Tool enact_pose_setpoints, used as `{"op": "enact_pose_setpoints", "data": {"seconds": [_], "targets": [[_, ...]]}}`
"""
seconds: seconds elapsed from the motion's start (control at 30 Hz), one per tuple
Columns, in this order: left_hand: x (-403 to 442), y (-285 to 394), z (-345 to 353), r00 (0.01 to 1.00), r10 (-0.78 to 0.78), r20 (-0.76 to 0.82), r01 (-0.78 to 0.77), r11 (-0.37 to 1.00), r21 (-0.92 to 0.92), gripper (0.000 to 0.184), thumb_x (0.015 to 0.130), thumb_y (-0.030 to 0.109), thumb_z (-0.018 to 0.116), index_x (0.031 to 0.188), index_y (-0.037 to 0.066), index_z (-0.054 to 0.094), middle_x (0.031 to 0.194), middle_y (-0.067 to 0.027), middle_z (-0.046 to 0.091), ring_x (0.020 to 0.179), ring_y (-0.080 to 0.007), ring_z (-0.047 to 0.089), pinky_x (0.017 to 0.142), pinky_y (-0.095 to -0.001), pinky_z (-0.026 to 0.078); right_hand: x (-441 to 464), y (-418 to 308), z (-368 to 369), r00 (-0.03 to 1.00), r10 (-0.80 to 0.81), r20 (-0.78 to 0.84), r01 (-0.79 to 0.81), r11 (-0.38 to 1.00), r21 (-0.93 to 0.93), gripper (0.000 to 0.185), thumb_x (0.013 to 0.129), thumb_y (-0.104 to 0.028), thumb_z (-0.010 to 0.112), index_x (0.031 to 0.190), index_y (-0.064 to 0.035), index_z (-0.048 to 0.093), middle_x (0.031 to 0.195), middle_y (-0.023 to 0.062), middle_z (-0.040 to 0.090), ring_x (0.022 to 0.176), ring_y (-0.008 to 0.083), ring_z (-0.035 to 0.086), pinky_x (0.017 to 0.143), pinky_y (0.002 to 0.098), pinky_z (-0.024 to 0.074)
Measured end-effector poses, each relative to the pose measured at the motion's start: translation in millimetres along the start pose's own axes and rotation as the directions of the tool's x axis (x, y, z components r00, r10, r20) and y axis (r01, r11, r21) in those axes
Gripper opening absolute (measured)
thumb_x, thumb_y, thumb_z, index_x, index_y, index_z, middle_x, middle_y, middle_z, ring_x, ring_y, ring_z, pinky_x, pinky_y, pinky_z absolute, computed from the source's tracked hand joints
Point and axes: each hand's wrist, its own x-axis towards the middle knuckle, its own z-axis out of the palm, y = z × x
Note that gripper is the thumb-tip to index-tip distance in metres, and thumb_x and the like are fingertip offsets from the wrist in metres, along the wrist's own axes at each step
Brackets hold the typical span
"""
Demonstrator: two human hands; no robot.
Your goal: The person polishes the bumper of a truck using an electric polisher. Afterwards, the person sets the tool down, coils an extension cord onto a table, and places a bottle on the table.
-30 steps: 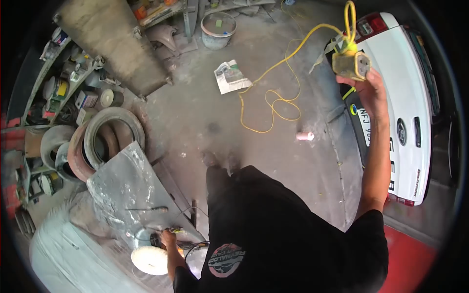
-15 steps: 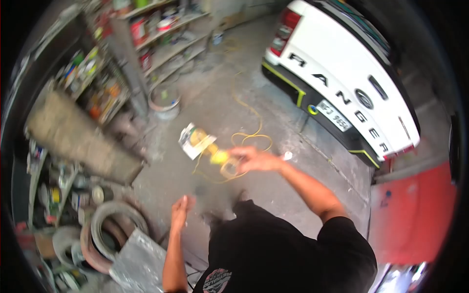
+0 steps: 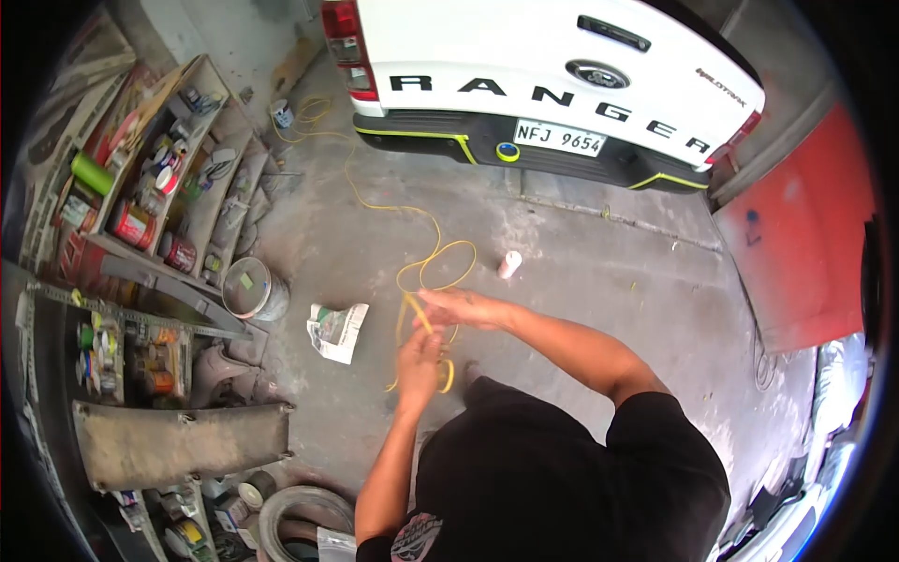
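Note:
My left hand (image 3: 420, 367) is closed in front of my body, with a yellow ring (image 3: 448, 377), apparently a tape roll, showing beside its lower edge. A flat yellow strip (image 3: 420, 315) that looks like tape runs up from its fingers. Just above, my right hand (image 3: 459, 308) has its fingertips closed at the upper end of this strip. Beyond and partly behind both hands lies a thin yellow hose or cord (image 3: 437, 225), looped on the floor. A sheet of newspaper (image 3: 337, 331) lies to the left of my hands.
A white pickup (image 3: 468, 42) stands ahead, rear bumper toward me. A pinkish-white cylinder (image 3: 509, 265) is on the floor. At left are a bucket (image 3: 255, 290), cluttered shelves (image 3: 213, 178) and a worn panel (image 3: 187, 440). A tyre (image 3: 302, 506) lies at lower left, a red panel (image 3: 796, 234) right.
My view has swung left and the truck sits higher in it. My hands, apart before, have come together. The yellow ring, earlier at my right hand, now shows by my left.

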Motion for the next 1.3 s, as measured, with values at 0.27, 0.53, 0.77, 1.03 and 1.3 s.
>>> {"op": "enact_pose_setpoints", "data": {"seconds": [0.27,0.53,0.77,1.03,1.3], "targets": [[6,-20,24,0.948,0.249,0.197,-0.252,0.968,-0.009,0.046,0.107,0.032,0.056,0.136,-0.004,0.061,0.132,-0.0182,0.065,0.127,-0.0262,0.059,0.109,-0.0390,0.045,-62,-72,-2,0.956,-0.290,-0.028,0.249,0.861,-0.443,0.036,0.104,-0.036,0.057,0.104,-0.0023,0.070,0.081,0.0071,0.071,0.073,0.0135,0.064,0.071,0.0309,0.0511],[115,-57,26,0.786,0.095,0.611,0.559,0.312,-0.768,0.102,0.092,0.081,0.039,0.150,-0.004,0.039,0.154,-0.0270,0.042,0.141,-0.0426,0.043,0.117,-0.0594,0.034,-167,-163,40,0.983,-0.158,-0.095,0.058,0.755,-0.654,0.045,0.108,-0.045,0.048,0.099,-0.0054,0.067,0.061,0.0036,0.058,0.056,0.0143,0.057,0.055,0.0342,0.0457],[264,-123,-149,0.676,0.100,0.731,0.737,-0.119,-0.665,0.037,0.100,0.025,0.063,0.118,-0.005,0.052,0.100,-0.0133,0.061,0.086,-0.0249,0.062,0.080,-0.0350,0.055,-297,-143,53,0.390,-0.415,-0.822,0.096,0.906,-0.412,0.041,0.105,-0.038,0.057,0.080,-0.0046,0.060,0.049,-0.0015,0.043,0.040,0.0085,0.038,0.041,0.0265,0.0300],[344,-68,-281,0.977,-0.205,0.052,0.148,0.490,-0.859,0.018,0.104,0.010,0.050,0.117,-0.002,0.056,0.083,-0.0025,0.056,0.062,-0.0119,0.048,0.059,-0.0278,0.045,-490,-34,-43,-0.306,-0.154,-0.939,0.192,0.957,-0.220,0.031,0.100,-0.037,0.057,0.087,-0.0096,0.062,0.054,-0.0080,0.036,0.043,0.0081,0.033,0.042,0.0262,0.0279],[211,61,-96,0.909,0.051,0.414,0.017,0.987,-0.159,0.036,0.106,0.014,0.053,0.141,0.013,0.061,0.074,0.0050,0.048,0.053,-0.0027,0.040,0.043,-0.0200,0.033,-187,-20,-62,0.434,-0.163,-0.886,-0.090,0.971,-0.223,0.037,0.104,-0.029,0.048,0.124,-0.0030,0.065,0.090,0.0134,0.073,0.065,0.0183,0.069,0.058,0.0321,0.0584]]}}
